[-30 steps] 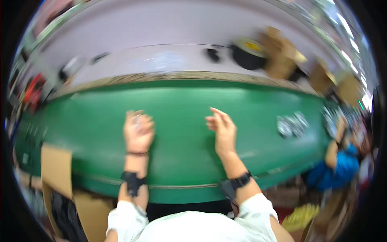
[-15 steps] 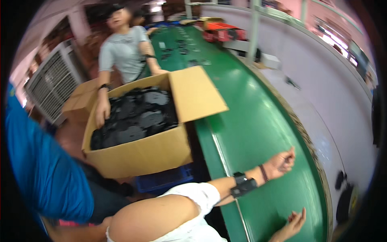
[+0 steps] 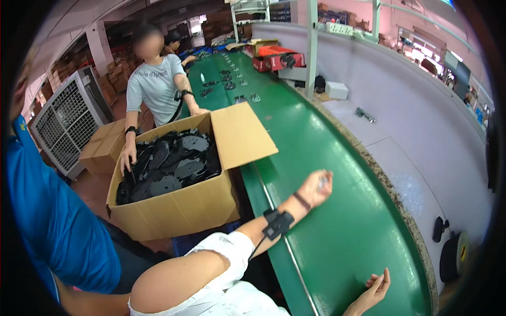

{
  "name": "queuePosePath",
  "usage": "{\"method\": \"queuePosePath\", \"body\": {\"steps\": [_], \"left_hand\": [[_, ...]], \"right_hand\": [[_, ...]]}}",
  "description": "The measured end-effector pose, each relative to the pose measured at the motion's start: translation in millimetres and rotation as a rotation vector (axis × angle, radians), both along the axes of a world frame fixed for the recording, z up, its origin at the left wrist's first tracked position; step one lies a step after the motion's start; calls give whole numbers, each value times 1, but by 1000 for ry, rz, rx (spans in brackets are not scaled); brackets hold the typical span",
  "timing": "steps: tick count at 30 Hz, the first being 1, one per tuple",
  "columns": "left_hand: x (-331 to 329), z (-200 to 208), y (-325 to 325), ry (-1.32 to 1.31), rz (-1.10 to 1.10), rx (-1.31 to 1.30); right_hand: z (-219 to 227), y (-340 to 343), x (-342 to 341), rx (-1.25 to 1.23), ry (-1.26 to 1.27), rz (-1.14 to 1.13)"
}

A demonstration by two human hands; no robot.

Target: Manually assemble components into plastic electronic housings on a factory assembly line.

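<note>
My left hand [image 3: 315, 188] is held over the green work surface with its fingers curled closed. A small pale, shiny bit shows at the fingers, too small to name. A black strapped device [image 3: 277, 224] and a dark bead bracelet [image 3: 302, 201] sit on that forearm and wrist. Lower right, my right hand [image 3: 372, 290] hovers above the green conveyor table [image 3: 337, 231], its fingers stretched and apart, holding nothing visible. Left of my arm stands an open cardboard box [image 3: 174, 216] filled with flat black plastic parts [image 3: 174, 163].
Across the box a co-worker in a grey shirt [image 3: 155, 87] has one hand inside it and one at its edge. A person in blue [image 3: 58, 210] stands close on my left. Small parts [image 3: 228, 84] lie farther along the table. A black tape roll [image 3: 453, 257] leans at right.
The view has shifted and sharpened. My left hand now appears farther left and higher in the picture, still curled. My right hand stays low at the right with its fingers stretched.
</note>
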State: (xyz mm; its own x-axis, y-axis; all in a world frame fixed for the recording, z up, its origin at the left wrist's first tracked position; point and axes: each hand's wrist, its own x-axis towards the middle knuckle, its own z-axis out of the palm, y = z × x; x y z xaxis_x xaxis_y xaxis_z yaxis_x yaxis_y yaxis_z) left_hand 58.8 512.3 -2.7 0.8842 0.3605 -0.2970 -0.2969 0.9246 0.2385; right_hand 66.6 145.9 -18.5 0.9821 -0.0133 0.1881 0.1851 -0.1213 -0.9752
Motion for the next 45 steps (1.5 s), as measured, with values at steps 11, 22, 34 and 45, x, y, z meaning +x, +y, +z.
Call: {"method": "queuePosePath", "body": {"steps": [11,22,34,45], "left_hand": [[6,-11,-58,-319,-468,281],[8,-9,-58,-179,-310,410],[14,-7,-62,-52,-273,241],[15,-16,-66,-165,-249,215]], "right_hand": [[7,-4,-9,-15,31,24],[14,-3,-8,-54,28,29],[20,1,-11,-123,-5,17],[13,-9,-8,-131,12,8]]}}
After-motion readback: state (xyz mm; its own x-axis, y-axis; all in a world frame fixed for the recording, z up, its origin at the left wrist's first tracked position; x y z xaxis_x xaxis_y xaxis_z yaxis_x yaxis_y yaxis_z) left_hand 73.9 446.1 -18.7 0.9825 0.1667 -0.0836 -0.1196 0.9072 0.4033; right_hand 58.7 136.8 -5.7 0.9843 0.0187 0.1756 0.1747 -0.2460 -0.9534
